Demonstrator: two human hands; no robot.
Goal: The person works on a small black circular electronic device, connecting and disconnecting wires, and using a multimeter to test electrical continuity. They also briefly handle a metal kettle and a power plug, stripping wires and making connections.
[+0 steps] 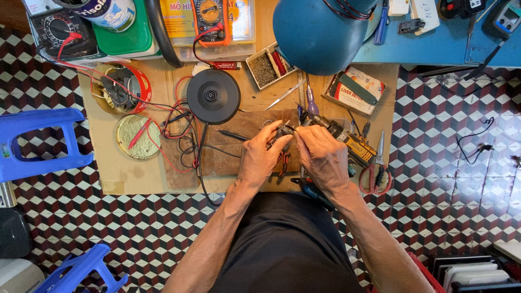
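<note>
Checkered floor tiles in red, white and black fill the view, and a sheet of brown cardboard [130, 179] lies on them as the work surface. At its middle, both hands meet over a small dark part [283, 132]. The left hand [260, 157] has thumb and fingers pressed together around that part, pinching it from the left. The right hand [323, 154] is curled shut on a thin pointed tool [296, 129] whose tip touches the part; how the fingers sit underneath, I cannot tell. Just beside the right hand lies a cordless drill [347, 138] with a yellow and black body, its bit pointing up and left. Red-handled scissors [377, 171] rest near it on the right edge of the cardboard.

Up from the hands sits a round black kettle base [213, 96], with red and black wires [182, 122] tangled to its left. Further left lie a round gold lid [138, 137] and a red tin [120, 88] full of dark parts. An orange multimeter [210, 19] sits at the top, and a big blue lamp shade [317, 35] hangs over the upper middle. 2 blue plastic stools show at left, 1 [38, 144] beside the cardboard and 1 [81, 271] lower down.
</note>
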